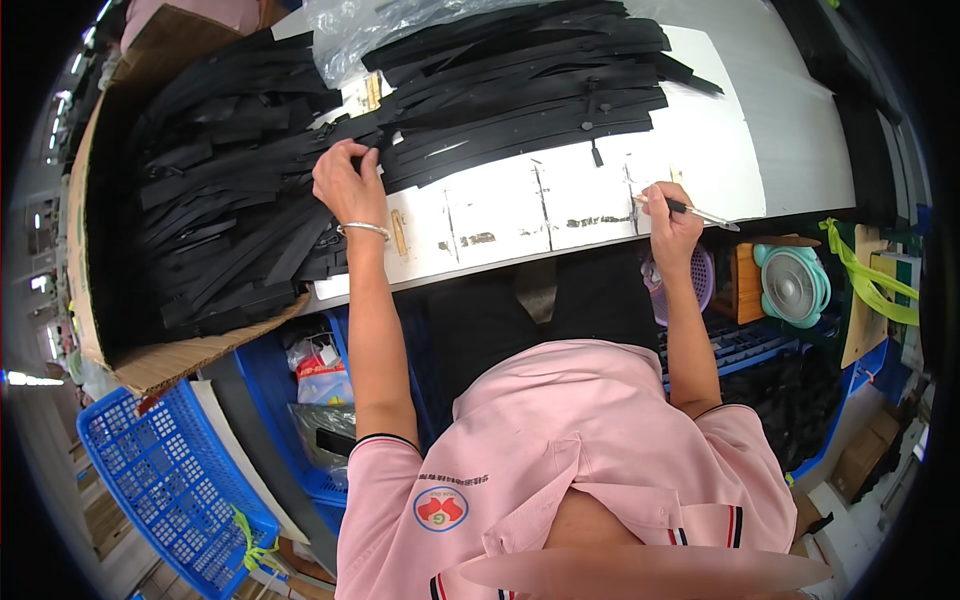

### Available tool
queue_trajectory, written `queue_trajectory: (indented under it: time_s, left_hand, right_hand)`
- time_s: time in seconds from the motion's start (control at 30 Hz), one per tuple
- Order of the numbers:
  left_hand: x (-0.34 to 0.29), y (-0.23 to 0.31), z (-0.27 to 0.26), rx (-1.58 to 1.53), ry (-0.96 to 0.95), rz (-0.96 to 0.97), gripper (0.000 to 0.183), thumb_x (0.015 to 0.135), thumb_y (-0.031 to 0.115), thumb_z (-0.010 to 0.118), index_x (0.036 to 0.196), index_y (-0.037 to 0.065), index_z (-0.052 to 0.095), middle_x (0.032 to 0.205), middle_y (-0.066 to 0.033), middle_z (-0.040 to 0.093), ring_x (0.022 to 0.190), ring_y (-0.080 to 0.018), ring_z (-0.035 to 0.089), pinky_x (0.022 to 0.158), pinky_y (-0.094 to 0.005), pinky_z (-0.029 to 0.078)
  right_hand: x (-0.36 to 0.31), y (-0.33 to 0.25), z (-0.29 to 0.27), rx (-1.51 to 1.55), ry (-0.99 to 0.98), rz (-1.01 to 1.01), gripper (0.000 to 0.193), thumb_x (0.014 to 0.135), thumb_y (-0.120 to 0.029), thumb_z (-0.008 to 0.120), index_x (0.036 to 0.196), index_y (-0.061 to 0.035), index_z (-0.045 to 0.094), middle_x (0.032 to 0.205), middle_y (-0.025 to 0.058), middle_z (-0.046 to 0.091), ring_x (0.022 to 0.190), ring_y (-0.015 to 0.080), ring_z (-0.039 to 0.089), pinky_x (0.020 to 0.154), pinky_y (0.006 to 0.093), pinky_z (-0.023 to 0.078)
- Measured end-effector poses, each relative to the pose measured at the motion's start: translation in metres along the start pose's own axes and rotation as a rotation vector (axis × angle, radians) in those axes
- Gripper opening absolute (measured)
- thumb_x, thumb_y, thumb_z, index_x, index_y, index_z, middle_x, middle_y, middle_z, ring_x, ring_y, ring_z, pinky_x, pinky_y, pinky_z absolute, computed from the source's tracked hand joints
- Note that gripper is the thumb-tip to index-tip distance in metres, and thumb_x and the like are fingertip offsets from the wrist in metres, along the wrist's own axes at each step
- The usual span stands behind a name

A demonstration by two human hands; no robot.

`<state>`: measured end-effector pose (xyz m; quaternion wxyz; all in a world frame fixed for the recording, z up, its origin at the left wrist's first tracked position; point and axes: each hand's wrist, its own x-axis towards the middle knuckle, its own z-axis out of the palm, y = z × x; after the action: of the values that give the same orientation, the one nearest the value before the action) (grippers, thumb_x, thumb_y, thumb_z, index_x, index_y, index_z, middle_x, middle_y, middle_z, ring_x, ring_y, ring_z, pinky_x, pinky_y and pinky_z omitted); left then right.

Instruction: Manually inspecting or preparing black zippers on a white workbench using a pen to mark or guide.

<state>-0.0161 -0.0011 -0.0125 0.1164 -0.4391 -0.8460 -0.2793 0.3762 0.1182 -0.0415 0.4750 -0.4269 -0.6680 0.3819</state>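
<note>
Curled fingers of my left hand (350,185) pinch the end of a black strip where the box's contents meet the pile on the white board; the fingertips are partly hidden. Long flat black strips (520,95) lie stacked side by side across the far part of the board. My right hand (672,222) is closed around a pen (690,209) with a dark grip, its tip to the left, just above the board's near edge. Dark lines, smudges and small tan tape pieces mark the white board (500,205).
At the left, a cardboard box (80,240) overflows with black strips. Clear plastic film (345,40) lies at the far edge. Below stand a blue basket (160,470) and blue crates. A small turquoise fan (793,283) and purple basket (698,280) sit under the table at the right.
</note>
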Motion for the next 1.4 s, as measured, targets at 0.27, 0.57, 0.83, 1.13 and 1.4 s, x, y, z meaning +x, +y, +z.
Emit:
queue_trajectory:
  time_s: [0.27,0.57,0.83,1.13,1.4]
  left_hand:
    - [-0.002,0.042,-0.032,-0.378,0.439,-0.149,0.018,0.088,0.002,0.075,0.104,0.006,0.07,0.093,-0.0059,0.071,0.081,-0.0202,0.064,0.075,-0.0352,0.052]
    - [-0.107,0.158,0.015,-0.48,-0.077,0.373,0.022,0.082,-0.002,0.066,0.099,0.009,0.075,0.093,-0.0032,0.07,0.09,-0.0246,0.062,0.087,-0.0385,0.046]
    - [-0.117,0.158,0.015,-0.424,-0.154,0.421,0.027,0.082,-0.002,0.065,0.106,0.007,0.075,0.101,-0.0041,0.068,0.098,-0.0245,0.06,0.093,-0.0402,0.044]
    - [-0.139,0.147,-0.002,-0.292,-0.26,0.289,0.049,0.091,0.016,0.074,0.138,0.011,0.063,0.134,-0.0061,0.062,0.124,-0.0265,0.054,0.113,-0.0477,0.026]
    - [-0.138,0.11,-0.018,-0.176,-0.176,0.133,0.063,0.091,0.029,0.074,0.146,0.008,0.054,0.151,-0.012,0.051,0.145,-0.036,0.036,0.117,-0.0622,0.012]
  right_hand:
    - [0.0,0.003,0.0,-0.013,0.01,-0.016,0.011,0.097,-0.005,0.066,0.091,0.0042,0.068,0.081,0.0078,0.069,0.071,0.0135,0.062,0.065,0.0276,0.048]
    - [-0.002,-0.02,0.0,0.105,0.034,0.044,0.015,0.099,-0.008,0.068,0.109,0.0014,0.072,0.084,0.0056,0.069,0.073,0.0117,0.061,0.064,0.0294,0.05]
    - [-0.02,-0.043,0.001,-0.677,-0.016,-0.534,0.044,0.083,-0.003,0.077,0.126,-0.0085,0.068,0.115,0.0054,0.074,0.104,0.0232,0.067,0.088,0.0375,0.05]
    - [-0.038,-0.023,-0.008,-0.952,0.006,-0.471,0.049,0.084,-0.01,0.078,0.132,-0.0087,0.066,0.118,0.0053,0.073,0.112,0.0212,0.064,0.112,0.0461,0.034]
    - [-0.026,-0.01,-0.026,-0.93,0.033,-0.538,0.048,0.088,-0.002,0.075,0.135,-0.0071,0.065,0.112,0.0073,0.075,0.109,0.0226,0.066,0.112,0.0459,0.037]
